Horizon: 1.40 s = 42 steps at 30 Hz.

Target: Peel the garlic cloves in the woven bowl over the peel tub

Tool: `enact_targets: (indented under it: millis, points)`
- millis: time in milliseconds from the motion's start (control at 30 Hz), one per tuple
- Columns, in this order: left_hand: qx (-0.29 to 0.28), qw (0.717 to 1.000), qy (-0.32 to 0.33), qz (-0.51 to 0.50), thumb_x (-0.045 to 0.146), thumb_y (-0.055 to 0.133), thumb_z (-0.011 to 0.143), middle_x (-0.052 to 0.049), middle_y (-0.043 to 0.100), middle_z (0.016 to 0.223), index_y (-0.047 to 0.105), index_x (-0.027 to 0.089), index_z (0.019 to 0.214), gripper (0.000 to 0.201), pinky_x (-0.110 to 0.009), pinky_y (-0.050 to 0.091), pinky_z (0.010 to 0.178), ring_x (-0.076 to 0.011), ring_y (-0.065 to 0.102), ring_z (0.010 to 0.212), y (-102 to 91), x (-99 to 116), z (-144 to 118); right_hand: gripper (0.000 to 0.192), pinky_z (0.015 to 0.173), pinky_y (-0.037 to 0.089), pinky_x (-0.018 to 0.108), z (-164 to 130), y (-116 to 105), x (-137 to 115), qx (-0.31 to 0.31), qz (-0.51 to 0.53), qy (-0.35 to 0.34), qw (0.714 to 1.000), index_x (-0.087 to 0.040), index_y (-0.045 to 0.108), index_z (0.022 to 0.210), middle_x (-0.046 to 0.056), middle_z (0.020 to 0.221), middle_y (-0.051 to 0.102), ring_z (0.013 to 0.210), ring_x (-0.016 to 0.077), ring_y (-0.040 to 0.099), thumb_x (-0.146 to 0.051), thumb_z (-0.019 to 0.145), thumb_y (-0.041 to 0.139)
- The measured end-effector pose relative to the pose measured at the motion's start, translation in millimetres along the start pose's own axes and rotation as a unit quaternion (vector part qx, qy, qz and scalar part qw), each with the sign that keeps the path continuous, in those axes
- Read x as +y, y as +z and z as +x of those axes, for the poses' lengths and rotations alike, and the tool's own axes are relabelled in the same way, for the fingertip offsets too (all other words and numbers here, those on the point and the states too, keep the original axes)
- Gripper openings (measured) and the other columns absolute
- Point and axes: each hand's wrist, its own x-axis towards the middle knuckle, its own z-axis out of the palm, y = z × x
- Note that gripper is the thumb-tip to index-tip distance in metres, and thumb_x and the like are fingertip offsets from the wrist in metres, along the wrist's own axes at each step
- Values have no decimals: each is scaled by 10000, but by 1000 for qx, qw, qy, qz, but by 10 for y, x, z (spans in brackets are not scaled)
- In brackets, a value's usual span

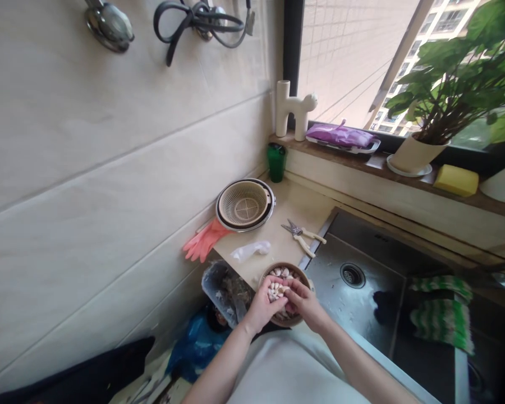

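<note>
A round beige bowl [287,323] of garlic cloves [285,273] stands at the counter's front edge, left of the sink. Over it, my left hand [263,306] is cupped around several pale garlic cloves. My right hand [303,302] meets it from the other side, its fingertips pinched together at the cloves; exactly what they grip is partly hidden. Behind the bowl lie scissors [303,235] with cream handles, spread apart, and a crumpled white plastic bag [251,250].
Nested colanders [246,203] and pink rubber gloves [205,240] are by the wall. A lined bin [225,289] stands below the counter's left edge. To the right is a steel sink [336,261] with a green striped cloth [444,320]. A potted plant [421,151] sits on the windowsill.
</note>
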Motion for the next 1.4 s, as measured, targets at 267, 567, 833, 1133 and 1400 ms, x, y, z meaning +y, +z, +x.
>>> enact_targets:
  millis: [267, 567, 833, 1133, 1400]
  points:
    - [-52, 979, -80, -179, 255, 777, 625, 85, 484, 654, 472, 199, 938, 440, -155, 207, 403, -1, 351, 417, -32, -51, 10, 312, 437, 291, 193, -32, -127, -21, -17, 37, 41, 998, -176, 614, 840, -60, 529, 512, 433, 61, 416, -406, 669, 737]
    - [-53, 981, -96, -158, 239, 800, 573, 87, 496, 610, 481, 198, 941, 488, -159, 205, 394, -16, 359, 423, -95, -95, 14, 364, 422, 286, 160, -34, -287, -44, 37, 135, 41, 989, -143, 616, 906, -65, 567, 486, 453, 35, 386, -304, 613, 761]
    - [-111, 991, -72, 29, 152, 767, 530, 24, 598, 781, 489, 188, 1069, 607, -212, 416, 510, -68, 505, 537, -262, -166, -131, 125, 502, 387, 260, 94, 123, -142, 47, -372, -117, 920, -221, 530, 808, -21, 600, 555, 524, 146, 513, -338, 794, 487]
    - [-105, 990, -86, 39, 157, 769, 529, -59, 619, 981, 512, 172, 1176, 697, -252, 446, 505, -134, 575, 610, -726, -209, -356, 143, 637, 407, 271, 930, 1450, -109, -128, -665, -109, 728, -195, 650, 887, 66, 796, 689, 739, 206, 620, -157, 771, 577]
    - [-71, 997, -34, -6, 303, 737, 667, 36, 546, 773, 430, 190, 1044, 500, -220, 376, 525, -82, 484, 578, -679, 77, -156, 190, 567, 365, 241, 222, 456, -367, 1, -552, -169, 816, -201, 542, 786, 0, 669, 592, 611, 143, 524, -372, 866, 515]
